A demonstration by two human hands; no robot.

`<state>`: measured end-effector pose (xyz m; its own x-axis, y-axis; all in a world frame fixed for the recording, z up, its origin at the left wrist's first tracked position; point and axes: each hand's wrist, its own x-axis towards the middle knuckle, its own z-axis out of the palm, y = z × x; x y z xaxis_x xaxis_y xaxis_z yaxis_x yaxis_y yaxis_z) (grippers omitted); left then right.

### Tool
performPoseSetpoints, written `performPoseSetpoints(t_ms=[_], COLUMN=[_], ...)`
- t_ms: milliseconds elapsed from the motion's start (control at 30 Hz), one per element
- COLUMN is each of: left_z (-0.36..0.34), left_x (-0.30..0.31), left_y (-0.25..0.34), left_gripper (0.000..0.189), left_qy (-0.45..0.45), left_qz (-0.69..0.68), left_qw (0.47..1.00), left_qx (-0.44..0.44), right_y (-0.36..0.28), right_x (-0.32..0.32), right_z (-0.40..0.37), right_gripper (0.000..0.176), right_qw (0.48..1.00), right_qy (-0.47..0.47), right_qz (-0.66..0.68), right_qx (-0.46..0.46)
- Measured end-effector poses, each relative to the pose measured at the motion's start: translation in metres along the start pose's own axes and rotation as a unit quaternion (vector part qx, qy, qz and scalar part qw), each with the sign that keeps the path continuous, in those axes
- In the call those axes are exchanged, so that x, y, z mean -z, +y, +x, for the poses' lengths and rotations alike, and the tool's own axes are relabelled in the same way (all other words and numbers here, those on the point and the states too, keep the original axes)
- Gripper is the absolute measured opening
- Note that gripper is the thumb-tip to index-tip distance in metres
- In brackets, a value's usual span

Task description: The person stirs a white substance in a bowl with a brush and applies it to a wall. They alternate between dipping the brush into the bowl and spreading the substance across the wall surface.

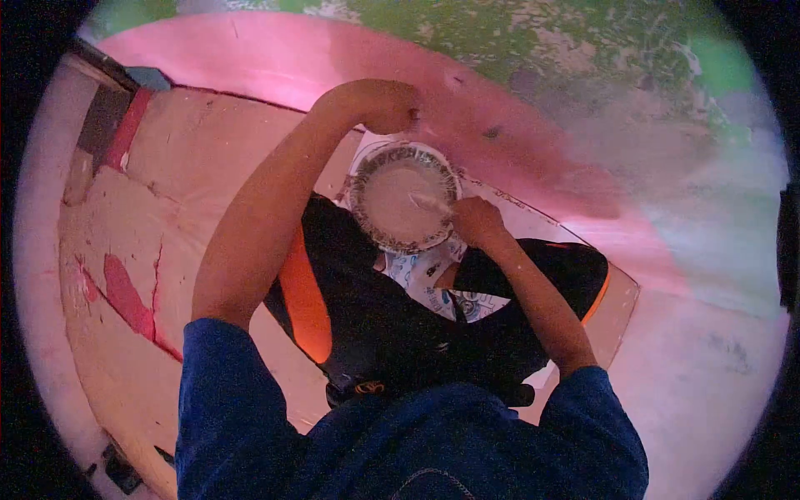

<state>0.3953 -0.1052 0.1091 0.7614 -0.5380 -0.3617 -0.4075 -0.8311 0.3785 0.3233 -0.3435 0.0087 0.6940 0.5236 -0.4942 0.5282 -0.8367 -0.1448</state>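
Between my legs stands a round white bucket (360, 193), its inside wall streaked with residue around a smooth pinkish-grey paste (400, 198). My right hand (479, 222) is closed at the bucket's right rim. A pale, paste-coated tool (429, 202) reaches from it over the paste; its exact kind is blurred. Beyond the bucket's far side, my left hand (390, 107) is bent inward with curled fingers, in front of the pink-painted wall (450, 92). What those fingers hold, if anything, is hidden.
A wooden board (200, 150) with red-stained cracks lies under me and to the left. Ahead, the wall has green patches (583, 42) and whitish areas. My dark trousered legs flank the bucket. A small dark object (121, 471) lies at the lower left.
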Motion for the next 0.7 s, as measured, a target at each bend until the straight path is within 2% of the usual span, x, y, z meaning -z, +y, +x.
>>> performPoseSetpoints(t_ms=[133,200,233,267,300,333,367,400,467,533,567,600,633,667,700], left_z=[0.026,0.022,0.022,0.023,0.023,0.021,0.019,0.016,0.025,0.015,0.014,0.021,0.031,0.036,0.028], left_x=[-0.012,-0.014,-0.014,-0.013,-0.011,-0.007,-0.003,0.003,-0.004,0.006,0.000,-0.011,-0.020,-0.021,-0.010], left_y=[-0.022,-0.019,-0.018,-0.016,-0.011,-0.001,0.007,0.014,0.007,0.035,0.026,0.012,0.008,0.008,0.021], left_gripper=[0.016,0.013,0.013,0.011,0.010,0.010,0.009,0.009,0.016,0.026,0.027,0.027,0.028,0.029,0.029], left_qy=[-0.032,0.086,0.084,0.097,0.112,0.113,0.076,0.042,0.001,0.025,0.060,0.095,0.065,0.037,0.037], left_qz=[0.093,0.044,0.051,0.051,0.054,0.063,0.037,0.012,0.031,0.015,0.025,0.034,0.031,0.029,0.043], left_qw=[0.990,0.979,0.975,0.975,0.974,0.971,0.982,0.990,0.993,0.999,0.995,0.987,0.995,0.999,0.996], left_qx=[-0.098,-0.182,-0.198,-0.194,-0.190,-0.200,-0.167,-0.132,-0.115,-0.017,-0.072,-0.126,-0.075,-0.023,-0.072], right_y=[0.029,0.037,0.035,0.035,0.032,0.029,0.029,0.033,0.039,0.044,0.047,0.052,0.057,0.054,0.047], right_x=[-0.054,-0.068,-0.069,-0.068,-0.064,-0.055,-0.047,-0.051,-0.071,-0.073,-0.072,-0.070,-0.064,-0.043,-0.014], right_z=[-0.028,-0.030,-0.029,-0.029,-0.032,-0.034,-0.036,-0.036,-0.035,-0.036,-0.037,-0.035,-0.035,-0.046,-0.065], right_gripper=[0.025,0.027,0.028,0.029,0.029,0.030,0.031,0.031,0.031,0.030,0.030,0.029,0.029,0.029,0.029], right_qw=[0.995,0.988,0.971,0.944,0.941,0.957,0.967,0.965,0.982,0.973,0.972,0.964,0.951,0.934,0.914], right_qy=[0.057,0.099,0.178,0.252,0.261,0.191,0.122,0.137,0.061,0.121,0.136,0.188,0.239,0.260,0.282], right_qz=[0.062,0.082,0.145,0.206,0.207,0.204,0.201,0.201,0.164,0.183,0.177,0.187,0.194,0.244,0.293], right_qx=[-0.052,-0.085,-0.068,-0.048,-0.058,-0.078,-0.096,-0.100,-0.076,-0.071,-0.073,-0.021,0.033,0.012,-0.006])
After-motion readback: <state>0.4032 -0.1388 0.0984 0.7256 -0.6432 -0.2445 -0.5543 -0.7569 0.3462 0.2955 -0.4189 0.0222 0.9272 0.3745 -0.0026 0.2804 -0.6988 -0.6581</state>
